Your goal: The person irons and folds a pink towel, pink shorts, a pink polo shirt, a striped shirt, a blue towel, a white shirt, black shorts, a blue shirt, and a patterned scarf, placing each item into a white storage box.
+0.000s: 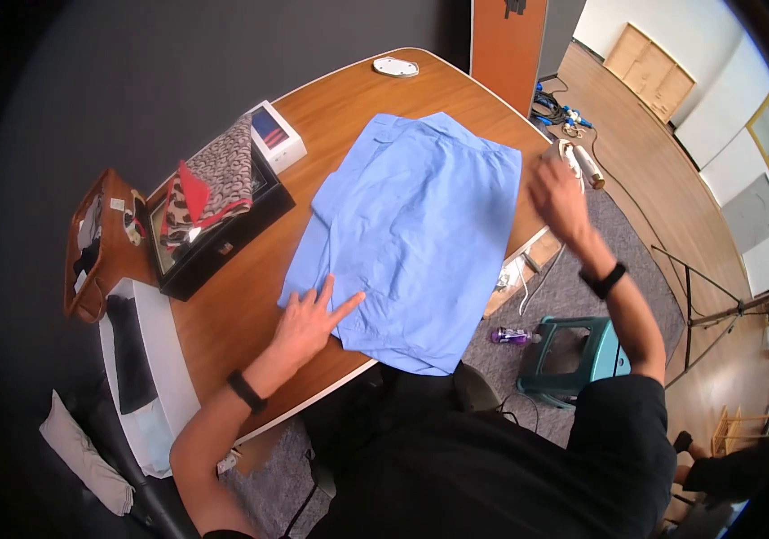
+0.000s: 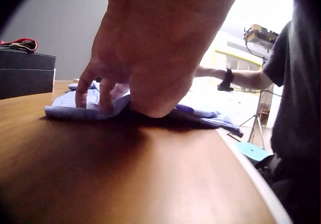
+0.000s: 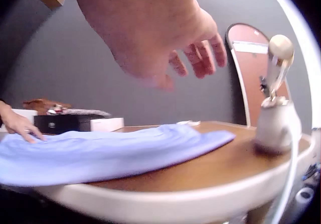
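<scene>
A light blue shirt (image 1: 411,234) lies flat on the wooden table, its cloth lightly wrinkled and doubled over along the left side. My left hand (image 1: 308,319) rests on its lower left part with fingers spread, and in the left wrist view the fingertips (image 2: 106,105) touch the cloth. Off the shirt's right side, my right hand (image 1: 560,198) hangs in the air, fingers loosely bent and holding nothing. Just beyond it, a white and gold iron (image 3: 277,121) with a pale cord stands at the table's right edge.
Along the left stand a black box (image 1: 223,242) with a patterned knit cloth (image 1: 214,180) on top, a white box (image 1: 277,135), a brown bag (image 1: 101,242) and a white tray (image 1: 178,350). A white plate-like object (image 1: 395,67) sits at the far end. A green stool (image 1: 573,359) is on the floor.
</scene>
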The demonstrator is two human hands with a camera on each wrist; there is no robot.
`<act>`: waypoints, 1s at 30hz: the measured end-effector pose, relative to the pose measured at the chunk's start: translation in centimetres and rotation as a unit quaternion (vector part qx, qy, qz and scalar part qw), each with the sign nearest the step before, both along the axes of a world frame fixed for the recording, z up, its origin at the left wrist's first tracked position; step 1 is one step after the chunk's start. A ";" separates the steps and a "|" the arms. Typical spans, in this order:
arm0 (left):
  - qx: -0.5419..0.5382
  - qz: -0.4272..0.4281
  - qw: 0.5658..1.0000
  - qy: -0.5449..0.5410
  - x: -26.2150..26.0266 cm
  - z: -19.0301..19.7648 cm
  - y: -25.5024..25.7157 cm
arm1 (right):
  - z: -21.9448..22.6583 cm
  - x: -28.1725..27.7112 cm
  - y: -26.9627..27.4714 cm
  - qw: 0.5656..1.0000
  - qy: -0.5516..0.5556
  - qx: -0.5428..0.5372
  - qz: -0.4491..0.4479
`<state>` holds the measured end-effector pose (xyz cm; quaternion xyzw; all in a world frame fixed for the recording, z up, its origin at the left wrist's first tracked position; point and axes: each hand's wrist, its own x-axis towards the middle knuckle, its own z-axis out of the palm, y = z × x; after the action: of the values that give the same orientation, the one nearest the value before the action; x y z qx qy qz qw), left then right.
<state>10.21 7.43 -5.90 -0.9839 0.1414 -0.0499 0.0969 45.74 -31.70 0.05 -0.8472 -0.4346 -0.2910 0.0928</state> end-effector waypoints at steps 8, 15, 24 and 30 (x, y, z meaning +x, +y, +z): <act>-0.075 0.044 0.995 0.039 -4.8 0.6 -4.1 | -12.2 -18.8 -0.5 0.966 0.096 -0.098 0.219; -0.052 -0.058 0.996 0.043 -3.0 4.4 2.5 | -11.7 -21.3 2.6 0.958 0.086 -0.098 0.254; -0.255 -0.077 0.964 0.013 -4.6 1.9 6.0 | -5.1 -20.7 1.4 0.907 0.264 -0.143 0.297; -0.342 -0.122 0.930 0.058 -8.9 4.6 2.0 | -3.1 -20.0 -1.6 0.820 0.481 0.003 0.311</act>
<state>1.35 9.39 -1.31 -0.9338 0.2397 -0.0494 -0.2610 25.78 -33.33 -3.05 -0.6992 -0.5740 0.1968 0.3781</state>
